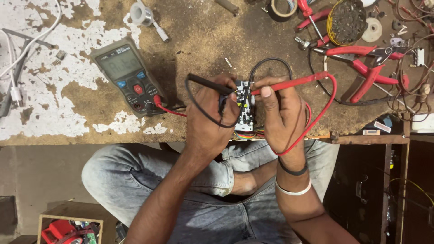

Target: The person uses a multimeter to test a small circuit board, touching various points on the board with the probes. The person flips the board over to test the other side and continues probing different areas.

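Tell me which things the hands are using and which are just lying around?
In use: left hand black probe; right hand red probe; circuit board; multimeter.
Lying about: red pliers, tape roll, solder spool.

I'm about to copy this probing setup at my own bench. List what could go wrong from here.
1. The black probe and red probe tips sit close together on the small circuit board; a slip could bridge neighbouring parts.
2. The board is steadied only by the left hand and right hand at the workbench edge; it might shift.
3. The red lead loops round the right hand and could snag.
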